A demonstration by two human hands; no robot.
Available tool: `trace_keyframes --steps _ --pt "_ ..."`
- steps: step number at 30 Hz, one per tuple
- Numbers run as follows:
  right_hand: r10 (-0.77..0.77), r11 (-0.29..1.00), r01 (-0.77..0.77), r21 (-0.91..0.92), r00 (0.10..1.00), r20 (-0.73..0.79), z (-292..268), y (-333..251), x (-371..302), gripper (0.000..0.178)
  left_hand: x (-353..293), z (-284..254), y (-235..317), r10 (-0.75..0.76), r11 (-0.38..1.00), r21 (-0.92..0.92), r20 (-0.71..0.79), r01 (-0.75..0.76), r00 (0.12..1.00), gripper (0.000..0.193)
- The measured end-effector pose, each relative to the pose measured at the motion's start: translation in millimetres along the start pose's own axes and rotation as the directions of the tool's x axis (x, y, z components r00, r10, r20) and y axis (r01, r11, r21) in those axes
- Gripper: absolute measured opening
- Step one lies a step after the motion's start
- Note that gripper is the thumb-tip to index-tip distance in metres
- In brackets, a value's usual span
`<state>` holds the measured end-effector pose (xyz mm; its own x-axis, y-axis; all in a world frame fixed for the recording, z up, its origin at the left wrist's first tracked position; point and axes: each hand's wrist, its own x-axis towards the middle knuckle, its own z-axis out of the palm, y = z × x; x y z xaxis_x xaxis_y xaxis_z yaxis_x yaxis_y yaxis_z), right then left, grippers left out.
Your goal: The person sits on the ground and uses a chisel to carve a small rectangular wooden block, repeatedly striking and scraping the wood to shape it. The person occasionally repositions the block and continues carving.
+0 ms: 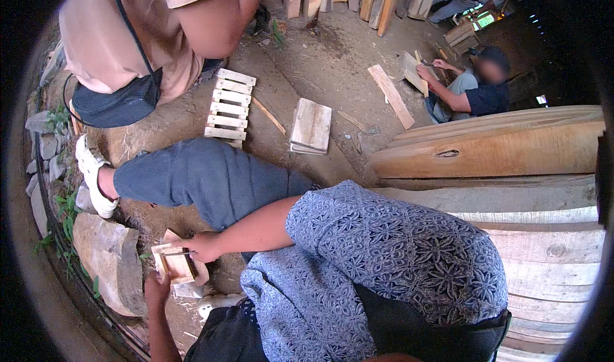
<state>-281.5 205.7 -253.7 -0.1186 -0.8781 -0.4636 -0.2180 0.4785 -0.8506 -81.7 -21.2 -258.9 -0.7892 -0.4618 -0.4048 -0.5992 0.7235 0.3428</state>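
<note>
At the lower left, my left hand is closed on the near edge of a small, shallow box of pale wood with raised sides. From the other side my right hand is closed round a slim dark tool. The tool's thin end lies over the box's upper edge; its exact kind is too small to make out. Under and behind the box, reddish-brown pieces show in part. My right leg, in dark grey trousers, stretches across beyond my hands, ending in a white clog.
A large stone lies left of my hands. Beyond my leg are a slatted wooden piece and stacked boards. Long planks fill the right side. One person stands close at upper left; another handles wood at upper right.
</note>
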Motion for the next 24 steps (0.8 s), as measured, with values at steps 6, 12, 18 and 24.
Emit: trace_keyframes --steps 6,12,18,24 --pt "-0.133 0.987 0.120 -0.110 0.984 -0.115 10 17 8 0.077 -1 -9 17 0.001 0.998 0.057 0.013 -0.001 1.000 0.046" --pt "-0.096 0.982 0.086 -0.166 0.994 -0.054 4 15 -4 0.073 3 -3 12 0.007 0.998 -0.069 0.043 -0.004 0.999 0.051" --pt "-0.173 0.975 0.155 -0.160 0.980 -0.103 2 15 -11 0.064 14 -4 -1 -0.060 0.998 0.009 0.147 0.059 0.987 0.063" --pt "-0.078 0.984 0.064 -0.165 0.994 -0.076 -4 6 -14 0.058 11 -5 -1 -0.082 0.996 -0.025 0.174 0.088 0.981 0.062"
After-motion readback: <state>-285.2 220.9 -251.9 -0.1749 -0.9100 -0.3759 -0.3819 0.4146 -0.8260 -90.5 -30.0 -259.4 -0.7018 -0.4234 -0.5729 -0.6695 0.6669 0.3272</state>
